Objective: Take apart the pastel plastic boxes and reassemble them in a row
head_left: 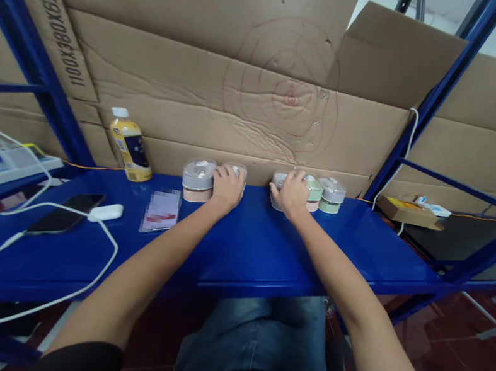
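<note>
Small rounded lidded containers with clear tops stand along the back of the blue shelf, in a left and a right group. My left hand (pixel 228 187) curls over the top of one container (pixel 241 175) in the left group, largely covering it. Beside it, touching or nearly so, stands a container with a grey upper part and pink base (pixel 198 182). My right hand (pixel 293 193) closes round the leftmost container (pixel 277 197) of the right group. Just right of that hand are a green container with a pinkish base (pixel 313 192) and a grey one with a green base (pixel 331 196).
On the blue shelf (pixel 261 245) lie a pixelated card-like item (pixel 161 211), a phone (pixel 67 214) and a white cable (pixel 113 258). A yellow drink bottle (pixel 132 149) stands at back left. Cardboard (pixel 173 89) walls the back; blue posts (pixel 439 104) frame the sides.
</note>
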`<state>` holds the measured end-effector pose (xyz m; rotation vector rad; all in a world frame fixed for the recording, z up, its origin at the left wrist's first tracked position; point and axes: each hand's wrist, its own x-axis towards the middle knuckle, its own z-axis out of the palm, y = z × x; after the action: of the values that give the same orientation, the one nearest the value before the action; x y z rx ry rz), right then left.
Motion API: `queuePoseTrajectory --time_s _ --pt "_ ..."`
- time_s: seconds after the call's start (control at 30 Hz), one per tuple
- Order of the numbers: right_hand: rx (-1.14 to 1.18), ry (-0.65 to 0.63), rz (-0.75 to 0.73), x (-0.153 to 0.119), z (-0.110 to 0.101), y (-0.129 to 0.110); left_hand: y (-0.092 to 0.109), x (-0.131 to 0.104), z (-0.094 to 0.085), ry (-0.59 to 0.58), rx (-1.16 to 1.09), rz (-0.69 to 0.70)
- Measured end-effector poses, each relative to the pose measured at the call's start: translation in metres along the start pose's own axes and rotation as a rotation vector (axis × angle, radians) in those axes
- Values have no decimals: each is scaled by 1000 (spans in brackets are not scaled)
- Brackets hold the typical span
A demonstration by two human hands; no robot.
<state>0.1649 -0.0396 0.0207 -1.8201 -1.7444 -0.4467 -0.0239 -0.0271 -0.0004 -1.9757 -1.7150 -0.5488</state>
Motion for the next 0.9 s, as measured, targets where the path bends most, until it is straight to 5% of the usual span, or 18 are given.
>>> queuePoseTrajectory --time_s 0.37,0.5,0.57,0.67,0.77,0.9 --pt "416 165 -23 -31 -18 47 -17 -9 -20 99 -189 122" --pt "647 163 -150 -32 -23 56 -19 -34 -34 173 -353 348" --pt "768 88 -302 -32 -26 59 -15 -50 -38 147 -445 523" --pt "866 -198 -540 -35 -26 61 -7 -71 -36 61 -539 714" --pt "822 -455 -584 -42 -20 61 -1 -83 -28 -11 -586 743" --pt "675 -476 -588 -53 -11 57 -2 -89 -20 -111 -698 659"
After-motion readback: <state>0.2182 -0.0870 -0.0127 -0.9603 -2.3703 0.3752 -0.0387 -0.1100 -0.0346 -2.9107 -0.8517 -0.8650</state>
